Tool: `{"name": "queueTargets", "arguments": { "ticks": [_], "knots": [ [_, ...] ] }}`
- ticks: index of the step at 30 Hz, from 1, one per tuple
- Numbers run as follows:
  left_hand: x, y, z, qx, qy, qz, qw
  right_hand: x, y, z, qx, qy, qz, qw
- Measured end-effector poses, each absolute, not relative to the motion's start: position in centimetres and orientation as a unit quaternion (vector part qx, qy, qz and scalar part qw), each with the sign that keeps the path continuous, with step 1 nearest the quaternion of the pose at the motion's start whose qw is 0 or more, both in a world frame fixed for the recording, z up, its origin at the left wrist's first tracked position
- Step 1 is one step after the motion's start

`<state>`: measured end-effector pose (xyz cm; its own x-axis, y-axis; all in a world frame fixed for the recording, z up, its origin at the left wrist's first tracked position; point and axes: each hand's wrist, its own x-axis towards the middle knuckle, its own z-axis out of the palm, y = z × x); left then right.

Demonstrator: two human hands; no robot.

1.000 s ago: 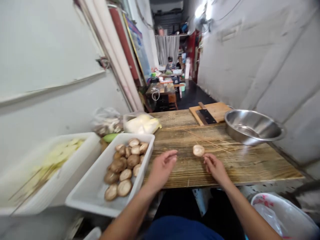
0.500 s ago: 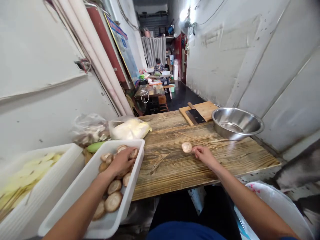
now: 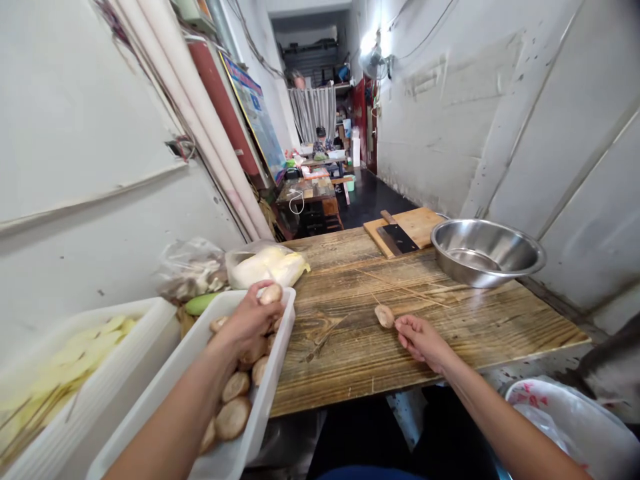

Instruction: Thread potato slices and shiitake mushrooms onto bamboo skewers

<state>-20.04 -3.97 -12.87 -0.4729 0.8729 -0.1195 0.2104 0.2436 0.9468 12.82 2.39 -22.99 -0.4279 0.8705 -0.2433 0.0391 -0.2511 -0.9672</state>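
Since the previous frame, the left hand (image 3: pixel 253 313) has risen from among the mushrooms (image 3: pixel 235 407) in the tray (image 3: pixel 265 390) and now grips one cap (image 3: pixel 271 295) near the tray's far right corner. The cap sits between thumb and fingers, at the front of the hand, above the tray rim.

The right hand (image 3: pixel 420 339) is over the bench (image 3: pixel 340 360), thumb and fingertips pinched together. A second cap (image 3: pixel 385 316) is located directly at these fingertips, on their left side — between the two hands, but much nearer the right. A thin stick projects from beyond this cap; whether it passes through the cap cannot be determined.

Loose skewers (image 3: pixel 425 294) lie on the bench beyond the right hand. Farther back, the cleaver (image 3: pixel 399 239) rests flat on the board (image 3: pixel 423 223), with the bowl (image 3: pixel 460 272) just beside it — to the right. The other mushrooms remain in the tray, partly covered by the left forearm.
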Motion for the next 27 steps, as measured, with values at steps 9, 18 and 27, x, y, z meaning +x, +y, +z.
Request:
{"name": "queueTargets", "arguments": {
  "ticks": [9, 18, 27],
  "knots": [
    [-7.5, -1.0, -12.4, 0.134, 0.297, 0.600, 0.730, 13.5, -2.8, -17.8, -0.377, -0.509, 0.674, 0.380],
    [-5.6, -1.1, -14.0, 0.210, 0.341, 0.652, 0.644, 16.7, -8.6, -17.4, -0.395, -0.513, 0.683, 0.339],
    [-5.6, -0.8, -13.0, 0.084, 0.347, 0.638, 0.683, 16.7, -10.0, -17.2, -0.418, -0.557, 0.659, 0.286]
  ]
}}
